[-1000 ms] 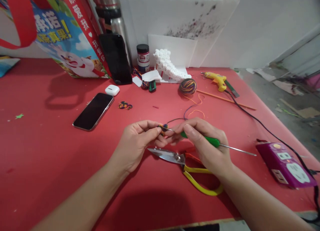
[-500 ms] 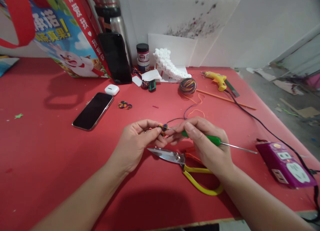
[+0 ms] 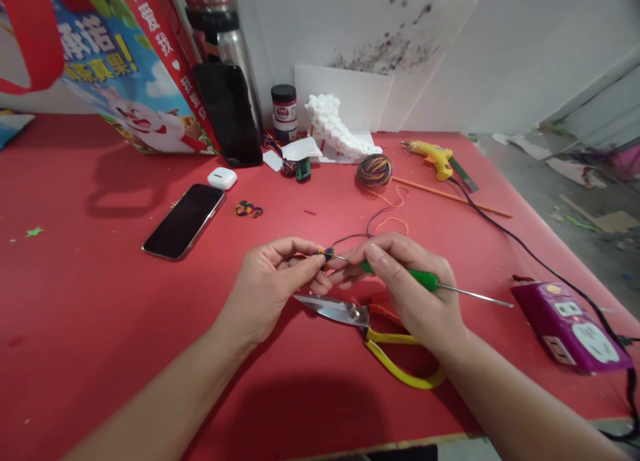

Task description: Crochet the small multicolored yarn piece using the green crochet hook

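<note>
Between the thumb and fingers of my left hand (image 3: 277, 278) is a small multicoloured crochet piece (image 3: 329, 253), mostly covered by the fingertips. My right hand (image 3: 413, 281) grips the green handle of a crochet hook (image 3: 424, 279). The hook's thin metal tip reaches the crochet piece, while its other metal end points right. A dark strand of yarn runs from the piece back to a variegated yarn ball (image 3: 375, 170). Under my hands lie scissors (image 3: 340, 310) with yellow and red handles, partly hidden by my right hand.
A phone (image 3: 185, 222), a white earbud case (image 3: 222, 178) and another small crochet piece (image 3: 249, 209) lie to the left. Toward the back right is a yellow glue gun (image 3: 434, 160) beside an orange stick (image 3: 450, 198). A purple power strip (image 3: 570, 326) sits at right, its black cable crossing the table.
Almost nothing differs. Both hands keep the same hold on the crochet piece and the hook, and the whole view has shifted very slightly.
</note>
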Demonstrator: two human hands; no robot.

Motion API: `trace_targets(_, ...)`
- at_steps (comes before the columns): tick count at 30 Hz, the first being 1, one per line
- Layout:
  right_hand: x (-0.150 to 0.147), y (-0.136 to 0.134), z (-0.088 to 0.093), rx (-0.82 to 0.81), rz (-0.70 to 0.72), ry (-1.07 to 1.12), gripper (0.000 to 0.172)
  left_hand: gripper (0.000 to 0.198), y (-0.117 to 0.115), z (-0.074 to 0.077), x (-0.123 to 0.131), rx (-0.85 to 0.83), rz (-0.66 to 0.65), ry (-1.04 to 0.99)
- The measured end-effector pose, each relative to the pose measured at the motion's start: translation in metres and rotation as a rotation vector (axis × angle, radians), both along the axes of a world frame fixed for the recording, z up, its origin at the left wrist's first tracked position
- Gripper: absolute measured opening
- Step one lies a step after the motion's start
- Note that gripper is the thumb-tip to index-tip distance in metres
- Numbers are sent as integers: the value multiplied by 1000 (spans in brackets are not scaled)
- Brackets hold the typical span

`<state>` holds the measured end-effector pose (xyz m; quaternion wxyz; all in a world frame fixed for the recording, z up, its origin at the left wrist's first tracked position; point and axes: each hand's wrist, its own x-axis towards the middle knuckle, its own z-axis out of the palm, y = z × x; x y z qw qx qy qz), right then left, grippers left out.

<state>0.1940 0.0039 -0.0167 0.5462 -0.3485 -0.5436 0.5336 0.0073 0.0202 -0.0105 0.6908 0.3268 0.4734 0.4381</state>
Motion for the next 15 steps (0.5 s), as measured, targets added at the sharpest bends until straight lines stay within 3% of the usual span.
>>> trace_targets(9, 1, -3, 0, 107, -45, -205, 22, 22, -2, 1, 2, 96, -2, 138)
trace_targets(15, 2, -6, -1, 299, -103, -531, 20, 16, -4, 3, 5, 164, 5, 259)
